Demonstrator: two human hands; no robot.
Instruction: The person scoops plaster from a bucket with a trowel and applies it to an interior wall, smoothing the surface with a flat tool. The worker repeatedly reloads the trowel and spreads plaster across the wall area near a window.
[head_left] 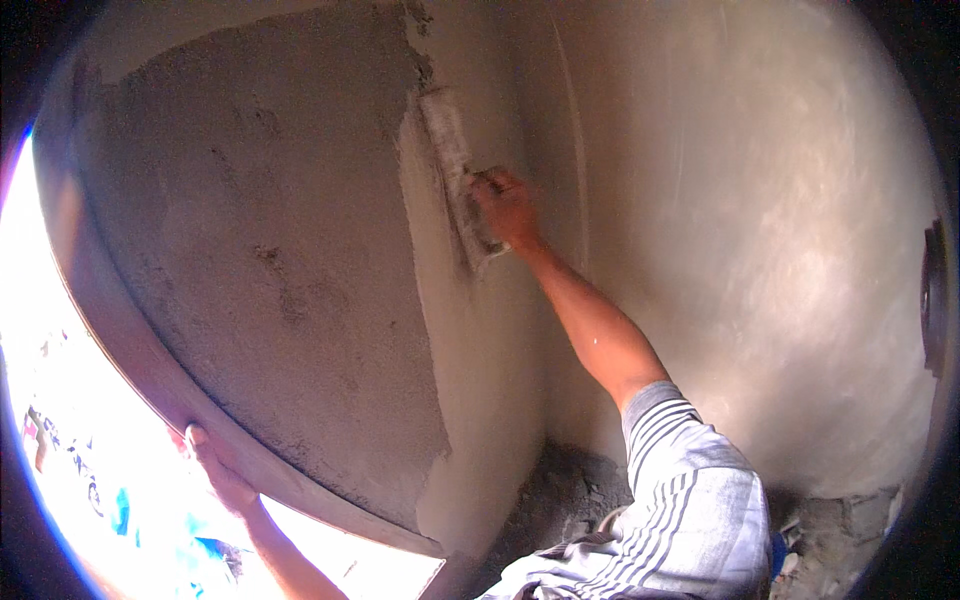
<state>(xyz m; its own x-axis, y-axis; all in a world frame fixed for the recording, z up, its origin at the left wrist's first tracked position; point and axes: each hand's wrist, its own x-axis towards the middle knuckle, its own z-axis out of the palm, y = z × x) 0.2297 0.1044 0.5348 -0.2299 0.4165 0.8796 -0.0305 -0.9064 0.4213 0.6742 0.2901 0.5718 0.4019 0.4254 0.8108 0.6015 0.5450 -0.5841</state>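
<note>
Daylight glare washes out the lower left, leaving the rough dark-grey plaster wall (pixel 270 200) dim and grainy, while the smooth beige wall (pixel 780 250) catches soft sheen and fisheye distortion bows the long brown frame (pixel 130 350) within blackened corners.

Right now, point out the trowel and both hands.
Trowel (pixel 449 138): head view, on its flat blade, above the right hand.
Right hand (pixel 507 206): head view, on the back of the hand.
Left hand (pixel 222 475): head view, on the middle of the hand.

Floor (pixel 838 562): below the smooth wall (pixel 780 220), rough, grey
Dark crumbly heap (pixel 568 492): on it, at the smooth wall's left foot
Grey chunks (pixel 866 513): below the smooth wall's right part
</note>
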